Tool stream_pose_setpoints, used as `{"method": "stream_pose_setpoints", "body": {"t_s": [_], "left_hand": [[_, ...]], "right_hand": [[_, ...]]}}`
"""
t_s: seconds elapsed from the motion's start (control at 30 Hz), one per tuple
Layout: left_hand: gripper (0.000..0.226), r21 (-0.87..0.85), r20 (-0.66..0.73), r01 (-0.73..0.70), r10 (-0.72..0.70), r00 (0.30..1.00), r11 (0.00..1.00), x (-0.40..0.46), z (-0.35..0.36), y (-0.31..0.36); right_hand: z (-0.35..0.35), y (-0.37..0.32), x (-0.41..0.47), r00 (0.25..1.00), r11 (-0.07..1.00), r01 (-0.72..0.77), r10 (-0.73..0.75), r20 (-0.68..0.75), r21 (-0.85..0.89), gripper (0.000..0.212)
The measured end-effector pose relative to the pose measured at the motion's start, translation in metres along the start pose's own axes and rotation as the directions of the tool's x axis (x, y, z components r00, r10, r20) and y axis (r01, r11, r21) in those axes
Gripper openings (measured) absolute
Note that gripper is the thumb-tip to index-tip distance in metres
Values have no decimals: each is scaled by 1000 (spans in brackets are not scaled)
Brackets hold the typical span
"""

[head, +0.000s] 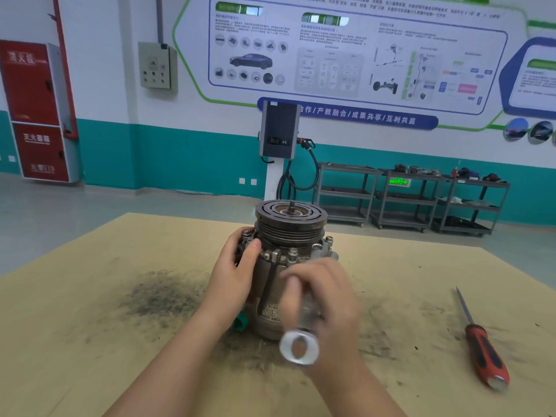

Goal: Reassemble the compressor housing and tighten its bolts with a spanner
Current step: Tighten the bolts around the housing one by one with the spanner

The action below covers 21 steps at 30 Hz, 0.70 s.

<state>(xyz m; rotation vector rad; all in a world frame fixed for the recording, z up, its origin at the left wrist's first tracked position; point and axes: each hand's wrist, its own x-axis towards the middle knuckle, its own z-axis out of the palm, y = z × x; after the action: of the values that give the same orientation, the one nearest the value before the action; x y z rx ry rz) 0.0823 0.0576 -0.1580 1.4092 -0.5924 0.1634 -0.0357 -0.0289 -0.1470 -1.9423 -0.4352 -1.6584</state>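
The table point(90, 341), a tan board smeared with dark grime, filled the lower half of the frame; the compressor point(290, 266) stood upright at its centre, long axis vertical, the grooved pulley point(291, 219) on top and the labelled body below; a ring of bolts point(293, 252) ran round the flange just under the pulley, their heads pointing up.

The left hand point(233, 272) lay against the left side of the housing, fingers curled round the flange and the thumb pressed on its rim, so it gripped and steadied the body; the right hand point(325, 299) sat in front of the compressor, lower centre of the frame, blurred, its fingers closed round the shank of a spanner point(299, 346); the ring end pointed down toward the bottom edge, and where the other end reached I could not tell.

The move seemed to turn on this: the bolt heads lay above and just beyond the right hand, toward the middle of the frame, and their axes ran vertically, so the spanner would probably have to lie flat and drop onto a head from above; the front bolts looked nearest the right hand, while those at upper left sat under the left fingers.

A red-handled screwdriver point(481, 350) lay well apart at lower right, tip pointing up-frame; a small green cap point(239, 324) showed at the housing's lower left.
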Motion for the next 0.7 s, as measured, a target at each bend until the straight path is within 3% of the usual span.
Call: {"method": "stream_pose_setpoints", "body": {"t_s": [0.07, 0.17, 0.3, 0.4, 0.6, 0.7], "left_hand": [[16, 2, 2, -1, 1, 1000, 1000, 1, 1, 0], [17, 0, -3, 7, -7, 1000, 1000, 1, 1, 0], [18, -3, 5, 33, -33, 999, 999, -3, 1, 2], [20, -5, 11, 45, -45, 999, 999, -4, 0, 4], [18, -8, 31, 54, -54, 998, 999, -5, 0, 4], [18, 0, 29, 52, -52, 998, 999, -5, 0, 5]], "right_hand": [[4, -1, 2, 997, 999, 29, -26, 79, -44, 14], [-6, 5, 7, 995, 999, 42, -42, 89, -5, 15], [-17, 3, 19, 981, 957, -109, 148, -127, 269, 18], [-22, 0, 26, 903, 845, -210, 361, -234, 492, 25], [-28, 8, 30, 726, 626, -384, 659, -197, 679, 13], [-32, 18, 35, 614, 495, -424, 773, -161, 758, 20]]}}
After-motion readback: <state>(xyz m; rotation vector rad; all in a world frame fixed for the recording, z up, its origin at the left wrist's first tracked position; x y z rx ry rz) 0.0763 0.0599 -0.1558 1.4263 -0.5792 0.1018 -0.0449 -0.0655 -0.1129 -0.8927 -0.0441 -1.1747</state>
